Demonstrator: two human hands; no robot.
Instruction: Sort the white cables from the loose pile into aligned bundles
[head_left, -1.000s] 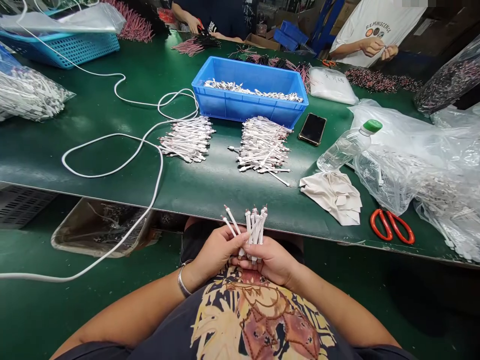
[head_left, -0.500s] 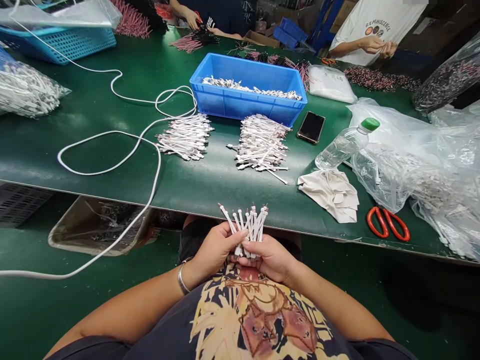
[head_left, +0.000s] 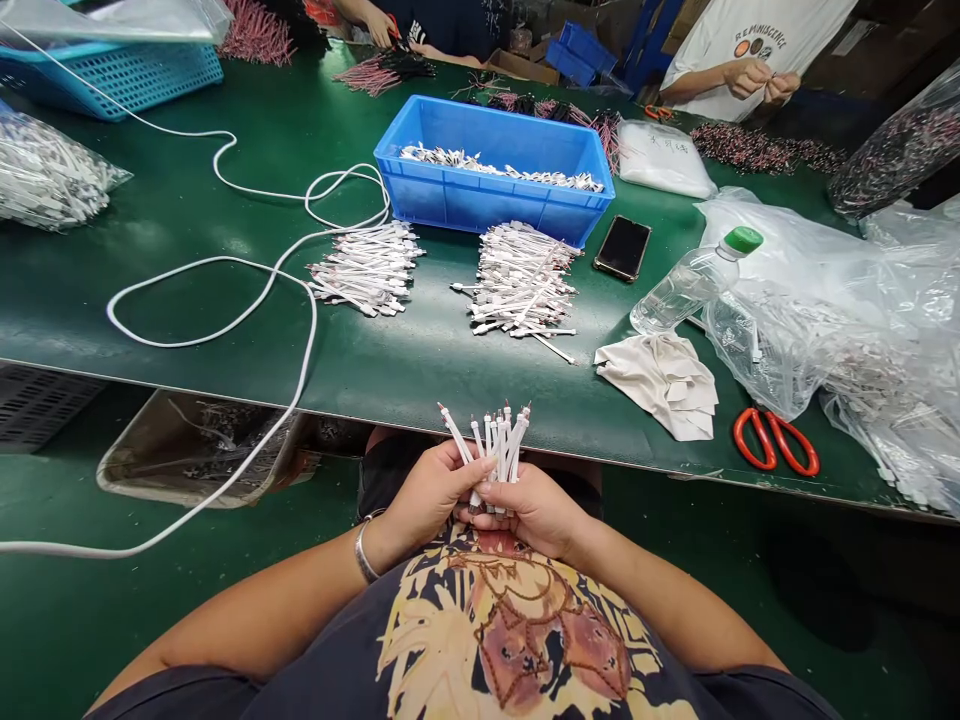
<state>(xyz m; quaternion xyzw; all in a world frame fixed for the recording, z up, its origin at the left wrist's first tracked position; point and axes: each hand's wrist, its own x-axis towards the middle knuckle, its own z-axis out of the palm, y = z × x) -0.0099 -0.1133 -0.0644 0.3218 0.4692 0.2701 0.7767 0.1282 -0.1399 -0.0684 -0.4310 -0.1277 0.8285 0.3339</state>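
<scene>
Close to my body, just off the table's front edge, my left hand point(head_left: 433, 492) and my right hand point(head_left: 541, 508) meet around a fanned bunch of short white cables point(head_left: 496, 440). Both thumbs press on the cables, whose thin tips point away from me. One cable on the left leans apart from the others, by my left fingers. Beyond the hands, two piles of similar cables lie on the green table: a left pile point(head_left: 371, 268) and a larger right pile point(head_left: 523, 278). Behind them stands a blue bin point(head_left: 495, 200) with more white pieces inside.
A phone point(head_left: 622, 248), a bottle point(head_left: 686, 285), a cloth point(head_left: 664, 385), red-handled scissors point(head_left: 775, 440) and plastic bags point(head_left: 810, 300) lie to the right. A long white cord point(head_left: 214, 342) loops across the left. Other people's hands work at the far side.
The cables in my hands are bunched slightly closer, and my right hand has shifted a little left. The view has moved slightly. At the far side, a person's hands have moved a little.
</scene>
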